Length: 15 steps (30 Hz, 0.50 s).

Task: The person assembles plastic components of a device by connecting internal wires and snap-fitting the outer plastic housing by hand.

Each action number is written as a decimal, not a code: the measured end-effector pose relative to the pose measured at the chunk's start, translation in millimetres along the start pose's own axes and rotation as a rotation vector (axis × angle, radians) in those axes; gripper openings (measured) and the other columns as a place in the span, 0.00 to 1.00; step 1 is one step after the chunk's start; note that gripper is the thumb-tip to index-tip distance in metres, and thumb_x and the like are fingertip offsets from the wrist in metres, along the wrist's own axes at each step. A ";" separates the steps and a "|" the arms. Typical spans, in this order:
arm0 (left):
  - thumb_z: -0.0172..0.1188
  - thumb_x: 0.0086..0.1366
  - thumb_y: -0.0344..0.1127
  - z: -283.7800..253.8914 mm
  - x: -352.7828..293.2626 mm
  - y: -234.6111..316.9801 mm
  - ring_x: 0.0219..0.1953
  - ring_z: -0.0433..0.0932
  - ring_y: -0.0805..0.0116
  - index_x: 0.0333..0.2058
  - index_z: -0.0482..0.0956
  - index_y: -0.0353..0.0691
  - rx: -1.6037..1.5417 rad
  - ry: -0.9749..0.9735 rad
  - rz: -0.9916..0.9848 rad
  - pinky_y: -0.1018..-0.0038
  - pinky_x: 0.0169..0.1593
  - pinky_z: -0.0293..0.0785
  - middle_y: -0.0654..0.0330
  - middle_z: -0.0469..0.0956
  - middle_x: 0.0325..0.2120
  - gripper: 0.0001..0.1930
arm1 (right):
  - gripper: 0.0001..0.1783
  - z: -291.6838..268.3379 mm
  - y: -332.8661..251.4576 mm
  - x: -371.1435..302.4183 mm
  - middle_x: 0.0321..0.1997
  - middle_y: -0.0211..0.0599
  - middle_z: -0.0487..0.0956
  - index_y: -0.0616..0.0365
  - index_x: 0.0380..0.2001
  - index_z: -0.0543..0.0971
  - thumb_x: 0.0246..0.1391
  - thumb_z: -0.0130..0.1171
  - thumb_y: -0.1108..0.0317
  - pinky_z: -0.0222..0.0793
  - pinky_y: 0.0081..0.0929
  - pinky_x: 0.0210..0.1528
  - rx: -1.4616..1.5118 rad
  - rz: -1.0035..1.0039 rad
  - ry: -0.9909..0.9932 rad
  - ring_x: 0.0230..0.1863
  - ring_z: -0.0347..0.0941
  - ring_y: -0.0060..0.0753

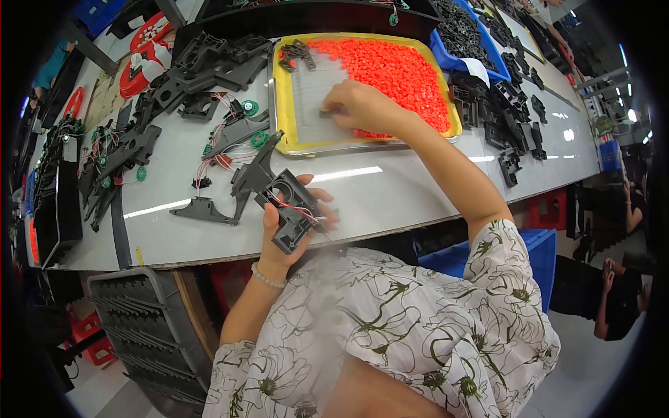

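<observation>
My left hand (pixel 306 209) is closed round a black plastic housing (pixel 287 209) with red and white wires, held above the table's front edge. The housing has a round opening and a boxy body. Over the yellow-rimmed tray (pixel 287 132), my right hand (pixel 362 106) is closed in a pinch. A small dark piece (pixel 325 113) shows at its fingertips, too small to name. Small orange plastic pieces (pixel 408 76) fill the tray's right and far part. A few dark small parts (pixel 298 54) lie in its far left corner.
Wired black housings with green round boards (pixel 249 108) lie left of the tray. More black parts (pixel 509 115) are spread to its right, beside a blue bin (pixel 481 42) of dark pieces. A grey rack (pixel 139 313) stands below the table's left edge. Other people (pixel 617 279) are at the far right.
</observation>
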<state>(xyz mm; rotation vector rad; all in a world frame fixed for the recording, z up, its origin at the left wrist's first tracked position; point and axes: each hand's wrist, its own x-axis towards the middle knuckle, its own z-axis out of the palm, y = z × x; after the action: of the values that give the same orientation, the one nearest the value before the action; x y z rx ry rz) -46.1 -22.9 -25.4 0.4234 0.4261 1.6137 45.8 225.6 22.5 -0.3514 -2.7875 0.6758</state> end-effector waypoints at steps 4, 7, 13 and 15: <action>0.49 0.53 0.70 -0.2 0.9 0.7 0.37 0.76 0.53 0.55 0.58 0.39 0.032 0.008 -0.026 0.61 0.37 0.74 0.48 0.70 0.42 0.43 | 0.10 -14.8 6.8 -10.5 0.33 0.39 0.77 0.61 0.31 0.78 0.43 0.58 0.72 0.68 0.33 0.43 0.001 0.011 0.098 0.37 0.72 0.40; 0.48 0.53 0.70 -0.8 -0.8 -0.4 0.37 0.76 0.53 0.55 0.58 0.39 0.044 0.013 -0.010 0.62 0.37 0.74 0.48 0.70 0.42 0.43 | 0.09 -25.8 16.6 -7.2 0.32 0.40 0.77 0.61 0.31 0.79 0.44 0.55 0.72 0.68 0.33 0.43 -0.029 0.058 0.169 0.38 0.72 0.41; 0.47 0.53 0.70 -1.9 -0.9 -2.2 0.37 0.76 0.54 0.56 0.58 0.39 0.033 0.011 0.010 0.62 0.37 0.74 0.48 0.70 0.42 0.43 | 0.08 -24.6 24.1 -0.6 0.31 0.40 0.78 0.61 0.29 0.79 0.43 0.55 0.72 0.68 0.34 0.42 -0.209 0.099 0.121 0.39 0.72 0.41; 0.47 0.53 0.70 -0.8 0.2 -1.6 0.37 0.75 0.54 0.56 0.58 0.39 0.030 0.016 0.002 0.63 0.37 0.73 0.48 0.70 0.42 0.43 | 0.08 -24.4 22.9 -1.7 0.31 0.40 0.78 0.60 0.28 0.79 0.43 0.54 0.72 0.69 0.34 0.41 -0.238 0.119 0.076 0.38 0.73 0.41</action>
<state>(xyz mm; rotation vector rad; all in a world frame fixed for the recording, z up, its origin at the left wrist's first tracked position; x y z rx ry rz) -45.2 -22.6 -26.9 0.4341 0.4623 1.6154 58.6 254.9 32.3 -0.5797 -2.7955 0.3452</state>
